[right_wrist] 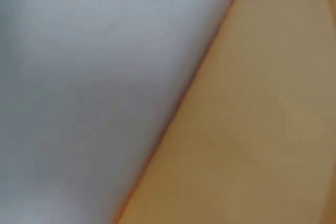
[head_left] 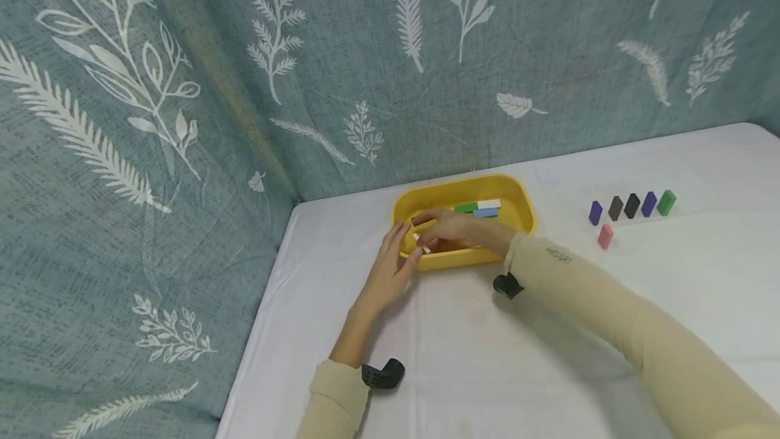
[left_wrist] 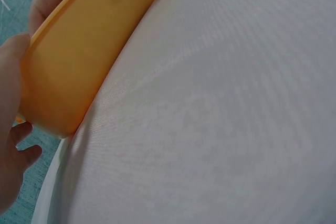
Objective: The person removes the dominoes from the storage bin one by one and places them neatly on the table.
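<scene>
A yellow tray [head_left: 463, 259] stands near the back of the table. My left hand [head_left: 387, 268] holds its left end, the thumb at the rim and the other fingers around the corner in the left wrist view. My right hand [head_left: 453, 227] reaches down inside the left part of the tray. Its fingertips pinch a small white block [head_left: 426, 248], which they partly cover. Further right in the tray lie a green block [head_left: 466, 207], another white block [head_left: 489, 204] and a blue block [head_left: 485, 213]. In the right wrist view the tray wall [right_wrist: 252, 108] hides the right hand.
Several blocks stand upright to the right of the tray: purple [head_left: 596, 213], brown [head_left: 615, 208], black [head_left: 632, 205], another purple [head_left: 648, 204] and green [head_left: 667, 202]. A pink block [head_left: 605, 236] stands in front of them. A patterned curtain [head_left: 390, 87] hangs behind the white-covered table [head_left: 451, 351].
</scene>
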Demonstrator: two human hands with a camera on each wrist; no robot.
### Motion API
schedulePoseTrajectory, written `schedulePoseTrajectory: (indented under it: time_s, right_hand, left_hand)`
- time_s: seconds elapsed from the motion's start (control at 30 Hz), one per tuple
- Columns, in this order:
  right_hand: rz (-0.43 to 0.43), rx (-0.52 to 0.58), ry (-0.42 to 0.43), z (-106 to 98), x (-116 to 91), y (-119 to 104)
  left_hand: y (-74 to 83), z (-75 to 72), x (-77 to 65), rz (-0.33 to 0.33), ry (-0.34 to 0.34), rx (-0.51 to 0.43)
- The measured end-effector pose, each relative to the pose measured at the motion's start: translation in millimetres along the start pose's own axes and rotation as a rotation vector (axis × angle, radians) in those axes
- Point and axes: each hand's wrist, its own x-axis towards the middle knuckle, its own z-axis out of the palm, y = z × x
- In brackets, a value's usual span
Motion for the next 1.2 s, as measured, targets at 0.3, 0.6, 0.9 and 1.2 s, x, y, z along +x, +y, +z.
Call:
schedulePoseTrajectory:
  time_s: [0.3, 0.6, 0.9, 1.2]
  right_hand:
    - [-0.090, 0.007, 0.056, -28.9, -31.3, 0.9]
    - [-0.145, 0.162, 0.055, -58.9, -69.7, 1.7]
    - [-0.172, 0.087, 0.167, -83.6, -117.4, 6.4]
    - [-0.154, 0.002, 0.313, -106.8, -164.7, 20.6]
  left_hand:
    - [-0.4, 0.6, -1.3, 0.005, 0.002, -0.003]
    - [-0.7, 4.3, -1.6, -0.006, -0.003, -0.001]
    - [1.8, 1.4, -0.9, -0.014, -0.009, -0.012]
    - [1.4, 1.5, 0.0, -0.012, 0.001, -0.019]
